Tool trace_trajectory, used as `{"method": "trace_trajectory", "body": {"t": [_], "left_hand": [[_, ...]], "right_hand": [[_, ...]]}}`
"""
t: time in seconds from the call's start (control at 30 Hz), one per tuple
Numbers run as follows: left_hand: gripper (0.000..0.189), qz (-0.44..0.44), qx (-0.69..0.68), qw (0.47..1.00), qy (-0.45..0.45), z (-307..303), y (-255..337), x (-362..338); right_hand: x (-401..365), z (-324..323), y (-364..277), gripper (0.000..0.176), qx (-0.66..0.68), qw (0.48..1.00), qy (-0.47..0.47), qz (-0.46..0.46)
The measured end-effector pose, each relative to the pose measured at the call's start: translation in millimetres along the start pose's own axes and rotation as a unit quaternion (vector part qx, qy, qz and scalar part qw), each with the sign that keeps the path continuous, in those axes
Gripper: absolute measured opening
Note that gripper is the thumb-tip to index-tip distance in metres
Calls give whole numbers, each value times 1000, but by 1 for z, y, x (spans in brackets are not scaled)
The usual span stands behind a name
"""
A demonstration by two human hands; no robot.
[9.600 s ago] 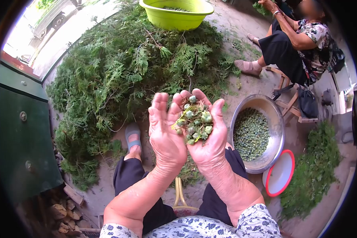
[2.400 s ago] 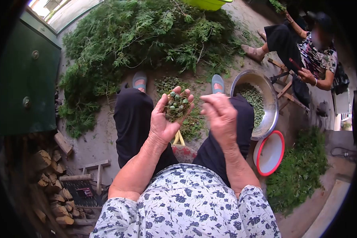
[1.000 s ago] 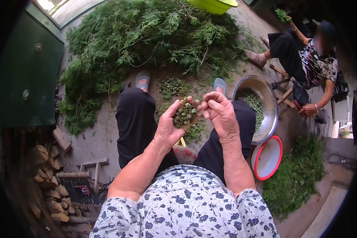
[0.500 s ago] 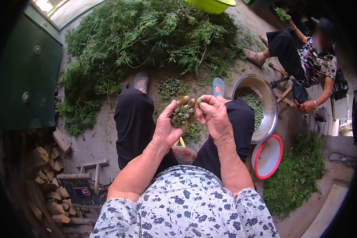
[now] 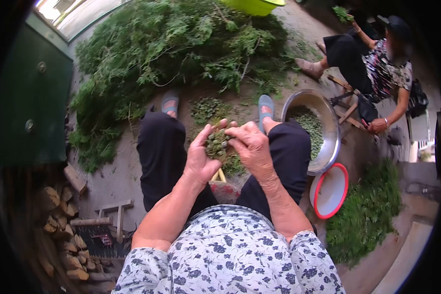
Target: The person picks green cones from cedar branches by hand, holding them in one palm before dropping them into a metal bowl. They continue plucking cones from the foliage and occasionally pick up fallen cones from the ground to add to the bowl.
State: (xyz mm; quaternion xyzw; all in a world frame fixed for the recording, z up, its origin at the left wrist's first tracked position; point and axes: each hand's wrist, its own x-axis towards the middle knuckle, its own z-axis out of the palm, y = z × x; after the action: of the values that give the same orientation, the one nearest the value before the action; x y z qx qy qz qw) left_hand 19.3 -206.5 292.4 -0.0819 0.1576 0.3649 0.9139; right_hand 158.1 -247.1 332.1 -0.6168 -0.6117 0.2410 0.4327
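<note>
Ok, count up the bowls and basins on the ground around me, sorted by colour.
Silver metal bowl: 1
White basin with a red rim: 1
Lime-green tub, only partly in view at the top: 1
Total: 3

Bare grey-brown earthen floor (image 5: pixel 116 180) underfoot. A tall dark green metal door (image 5: pixel 27 98) stands on the left, with split firewood logs (image 5: pixel 54 223) stacked below it. Bright daylight spills in from the top-left corner.
</note>
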Motion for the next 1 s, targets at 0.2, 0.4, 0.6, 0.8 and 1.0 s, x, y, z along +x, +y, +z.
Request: {"method": "trace_trajectory", "body": {"t": [0.2, 0.4, 0.6, 0.8, 1.0], "left_hand": [[37, 23, 32, 998, 46, 5, -1, 2], [35, 24, 53, 996, 65, -1, 0, 2], [34, -40, 73, 994, -75, -10, 0, 9], [33, 13, 90, 993, 71, -3, 2, 8], [31, 9, 53, 999, -2, -3, 3, 14]], "right_hand": [[-5, -2, 2, 18, 33, 998, 41, 33], [-2, -13, 1, 22, 479, 846, -28, 235], [-4, -9, 4, 16, 575, 776, -12, 258], [-6, -20, 16, 15, 562, 787, 61, 248], [-19, -46, 29, 13, 667, 675, 166, 269]]}}
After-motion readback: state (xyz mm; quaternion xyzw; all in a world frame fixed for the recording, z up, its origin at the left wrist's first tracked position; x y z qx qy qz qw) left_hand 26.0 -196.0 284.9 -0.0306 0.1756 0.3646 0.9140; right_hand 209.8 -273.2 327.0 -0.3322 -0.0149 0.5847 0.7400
